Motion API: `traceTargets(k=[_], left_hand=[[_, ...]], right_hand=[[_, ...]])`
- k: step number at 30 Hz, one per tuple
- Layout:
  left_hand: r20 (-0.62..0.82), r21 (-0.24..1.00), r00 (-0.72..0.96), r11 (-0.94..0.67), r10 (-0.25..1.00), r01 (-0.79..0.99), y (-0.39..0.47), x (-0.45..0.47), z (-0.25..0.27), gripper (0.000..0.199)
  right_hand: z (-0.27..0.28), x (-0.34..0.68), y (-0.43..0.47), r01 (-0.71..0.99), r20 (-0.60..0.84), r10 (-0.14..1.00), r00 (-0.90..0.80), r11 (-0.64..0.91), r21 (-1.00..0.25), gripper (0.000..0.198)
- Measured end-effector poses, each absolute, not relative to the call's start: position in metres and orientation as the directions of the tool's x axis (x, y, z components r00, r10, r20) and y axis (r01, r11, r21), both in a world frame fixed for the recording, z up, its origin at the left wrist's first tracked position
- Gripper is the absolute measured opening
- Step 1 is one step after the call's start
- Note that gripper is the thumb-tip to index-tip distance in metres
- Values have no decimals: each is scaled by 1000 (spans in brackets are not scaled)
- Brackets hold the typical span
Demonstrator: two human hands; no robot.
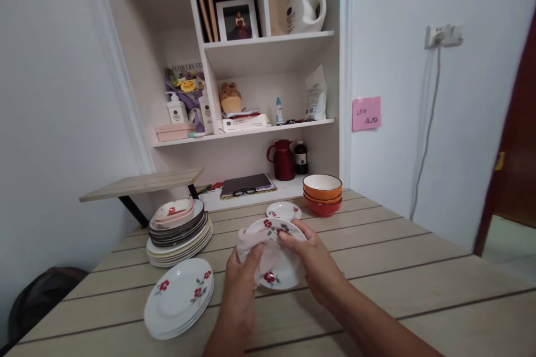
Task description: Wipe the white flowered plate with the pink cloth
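A white plate (288, 268) with red flowers is tilted up above the table in front of me. My right hand (314, 259) grips its right rim, thumb on the face and fingers behind. My left hand (243, 279) is closed on a pale pink cloth (249, 240), which is folded over the plate's left edge and lies against its face. To the left sits a short stack of matching flowered plates (180, 295). Another small flowered plate (283, 211) rests flat on the table just beyond the held one.
Stacked plates with small dishes on top (180, 234) stand at the left, beside a raised wooden shelf (142, 183). Orange and red bowls (322, 195) are nested at the back right. Behind are a red jug (283, 160), a dark folder (245, 184) and a white shelving unit (272, 47).
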State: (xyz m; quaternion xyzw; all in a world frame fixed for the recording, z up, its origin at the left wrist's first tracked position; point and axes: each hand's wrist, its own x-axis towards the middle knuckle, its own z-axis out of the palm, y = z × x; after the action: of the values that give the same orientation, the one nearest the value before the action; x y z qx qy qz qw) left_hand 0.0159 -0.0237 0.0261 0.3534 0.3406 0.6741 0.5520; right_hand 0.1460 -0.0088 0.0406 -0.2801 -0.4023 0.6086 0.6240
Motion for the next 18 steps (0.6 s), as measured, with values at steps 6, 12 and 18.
traceTargets(k=[6, 12, 18], left_hand=[[39, 820, -86, -81, 996, -566, -27, 21, 26, 59], [149, 886, -267, -249, 952, -390, -17, 17, 11, 40], [661, 746, -207, -600, 721, 289, -12, 4, 5, 34]], right_hand=[[38, 141, -8, -675, 142, 990, 12, 113, -729, 56], [36, 158, 3, -213, 325, 941, -98, 300, -930, 27], [37, 169, 3, 451, 725, 626, -289, 757, -473, 34]])
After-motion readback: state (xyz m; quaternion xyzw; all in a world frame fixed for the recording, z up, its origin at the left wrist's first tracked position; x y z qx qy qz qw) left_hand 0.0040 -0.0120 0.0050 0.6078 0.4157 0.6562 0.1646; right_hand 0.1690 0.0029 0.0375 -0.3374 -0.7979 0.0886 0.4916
